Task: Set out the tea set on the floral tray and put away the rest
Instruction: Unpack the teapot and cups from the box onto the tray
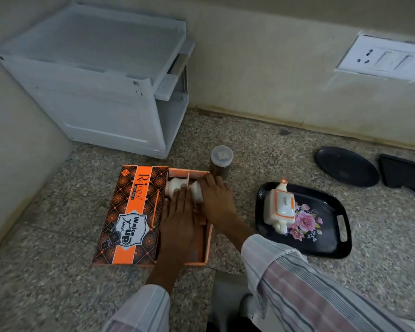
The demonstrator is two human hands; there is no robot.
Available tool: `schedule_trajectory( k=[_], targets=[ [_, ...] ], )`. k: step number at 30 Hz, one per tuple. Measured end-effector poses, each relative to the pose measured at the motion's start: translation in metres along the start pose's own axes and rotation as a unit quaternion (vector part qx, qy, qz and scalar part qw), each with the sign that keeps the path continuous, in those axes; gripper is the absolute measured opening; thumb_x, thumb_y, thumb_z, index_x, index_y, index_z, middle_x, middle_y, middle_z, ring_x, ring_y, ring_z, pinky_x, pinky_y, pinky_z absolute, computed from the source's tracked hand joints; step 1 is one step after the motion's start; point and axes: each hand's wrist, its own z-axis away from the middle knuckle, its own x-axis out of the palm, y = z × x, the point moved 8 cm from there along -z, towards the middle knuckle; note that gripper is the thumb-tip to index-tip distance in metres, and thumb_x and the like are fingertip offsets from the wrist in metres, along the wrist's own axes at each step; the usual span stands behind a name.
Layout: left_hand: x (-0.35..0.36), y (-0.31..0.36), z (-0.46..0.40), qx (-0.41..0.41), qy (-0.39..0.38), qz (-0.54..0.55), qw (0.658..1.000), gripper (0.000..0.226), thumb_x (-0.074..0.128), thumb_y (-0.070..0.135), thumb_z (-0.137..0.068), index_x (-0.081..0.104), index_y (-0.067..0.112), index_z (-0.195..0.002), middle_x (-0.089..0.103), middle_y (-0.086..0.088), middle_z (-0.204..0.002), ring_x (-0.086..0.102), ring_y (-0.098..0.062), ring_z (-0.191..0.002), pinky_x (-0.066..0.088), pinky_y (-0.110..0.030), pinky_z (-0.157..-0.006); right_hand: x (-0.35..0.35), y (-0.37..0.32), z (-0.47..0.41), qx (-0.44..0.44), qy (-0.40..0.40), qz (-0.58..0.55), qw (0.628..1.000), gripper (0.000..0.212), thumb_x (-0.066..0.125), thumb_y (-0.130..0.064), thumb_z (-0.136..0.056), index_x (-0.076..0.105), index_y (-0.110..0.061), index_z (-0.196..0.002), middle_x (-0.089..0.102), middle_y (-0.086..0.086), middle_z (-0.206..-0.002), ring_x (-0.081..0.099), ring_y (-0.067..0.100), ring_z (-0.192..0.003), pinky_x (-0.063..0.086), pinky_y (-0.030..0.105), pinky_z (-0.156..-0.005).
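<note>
An open orange tea-set box (207, 238) lies on the speckled floor, its patterned lid (130, 214) flat at its left. Two white cups (173, 186) lie side by side at the box's far end, split by a cardboard divider. My left hand (180, 219) reaches into the box with fingertips on the left cup. My right hand (216, 197) covers the right cup; its grip is hidden. The black floral tray (331, 243) sits to the right, and a white teapot (282, 207) with orange trim lies on it.
A lidded jar (221, 161) of dark contents stands just beyond the box. A white plastic storage unit (101, 87) stands in the far left corner. A black round plate (346, 166) and a black square dish (404, 173) lie by the wall at right.
</note>
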Motion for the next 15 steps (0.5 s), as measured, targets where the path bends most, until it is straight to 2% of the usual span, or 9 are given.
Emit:
schedule_trajectory(
  k=[4,11,15],
  targets=[
    [0.004,-0.004,-0.001,-0.024,-0.007,0.003,1.000,0.069,0.053,0.032,-0.093,0.032,0.006,-0.153,0.031,-0.008,-0.161,0.029,-0.024,-0.150,0.023,-0.048,-0.121,-0.007,0.002,0.001,-0.007,0.025,-0.010,1.000,0.060,0.072,-0.035,-0.072,0.056,-0.021,-0.128,0.060,0.004,-0.127,0.053,0.029,-0.111,0.044,0.042,-0.087],
    [-0.002,-0.003,0.003,-0.011,0.005,0.008,1.000,0.066,0.034,0.033,-0.096,0.027,0.003,-0.154,0.030,-0.011,-0.162,0.026,-0.026,-0.151,0.025,-0.051,-0.120,-0.019,0.007,0.011,-0.021,0.033,-0.037,0.999,0.075,0.075,-0.047,-0.064,0.057,-0.025,-0.133,0.064,0.003,-0.124,0.053,0.030,-0.109,0.041,0.042,-0.094],
    [-0.005,-0.003,0.004,-0.003,0.024,0.011,1.000,0.064,0.024,0.035,-0.100,0.028,0.000,-0.153,0.033,-0.014,-0.160,0.029,-0.027,-0.150,0.026,-0.050,-0.120,-0.020,0.007,0.013,-0.029,0.026,-0.050,0.998,0.078,0.077,-0.050,-0.065,0.056,-0.028,-0.137,0.062,0.003,-0.130,0.053,0.030,-0.116,0.042,0.044,-0.100]
  ],
)
